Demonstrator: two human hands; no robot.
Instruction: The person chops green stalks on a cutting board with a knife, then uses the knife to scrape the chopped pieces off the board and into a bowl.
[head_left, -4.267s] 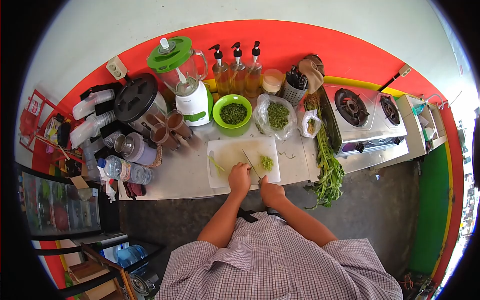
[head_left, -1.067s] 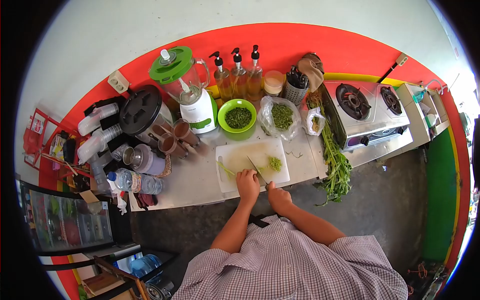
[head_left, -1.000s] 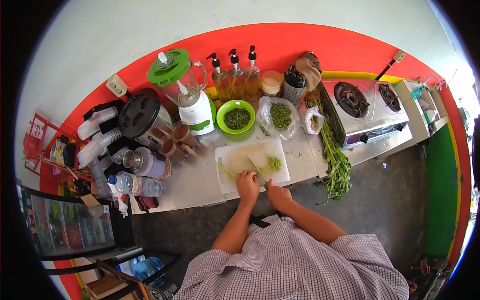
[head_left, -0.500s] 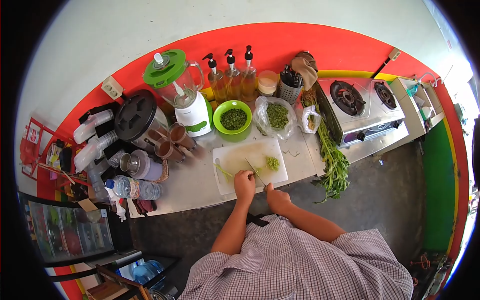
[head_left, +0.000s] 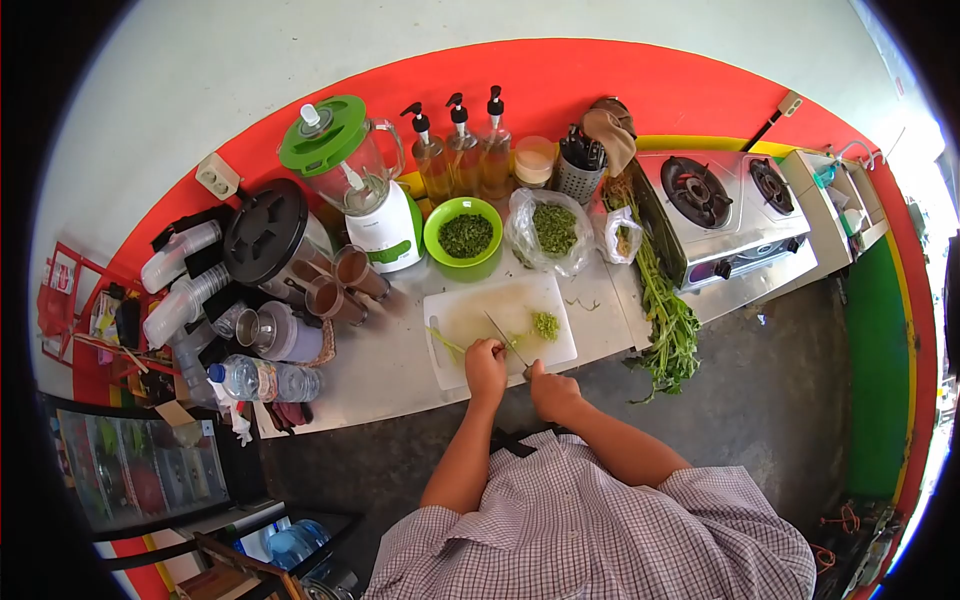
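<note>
A white cutting board (head_left: 480,305) lies on the metal counter in front of me. My right hand (head_left: 553,392) is wrapped around the handle of a knife (head_left: 503,333), whose blade points up and left across the board. Just left of the blade, my left hand (head_left: 487,368) is closed on thin green stalks (head_left: 446,342) that stick out on its left side. A small heap of chopped green stalks (head_left: 545,325) sits to the right of the blade. The fingertips of my left hand are partly hidden.
Behind the board stand a green bowl (head_left: 465,237) and a plastic bag (head_left: 551,232), both with chopped greens. A blender (head_left: 385,230) is at the back left, near brown cups (head_left: 335,300). Leafy stalks (head_left: 667,345) hang over the counter edge beside the gas stove (head_left: 735,215).
The knife and both hands have shifted very slightly to the left. The heap of chopped stalks looks the same.
</note>
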